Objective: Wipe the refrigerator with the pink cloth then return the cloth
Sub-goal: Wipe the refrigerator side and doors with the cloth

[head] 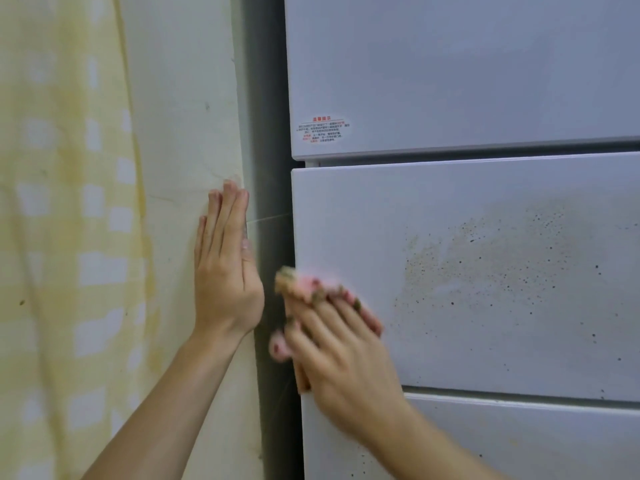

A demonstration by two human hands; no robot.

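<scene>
The pink cloth (304,285) lies at the left edge of the refrigerator's (450,306) middle door, pressed flat under my right hand (343,355), fingers nearly straight. I judge I'm mid-wipe; next comes a sweep right across the brown specks (502,265). My left hand (225,271) rests flat on the wall (180,133).

Pale wall (180,98); yellow curtain (52,202) (checked)

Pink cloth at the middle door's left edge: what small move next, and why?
Probably sweep the pink cloth rightward with the right hand: the speckled grime on the refrigerator's middle door lies to its right, apparently unwiped.
</scene>
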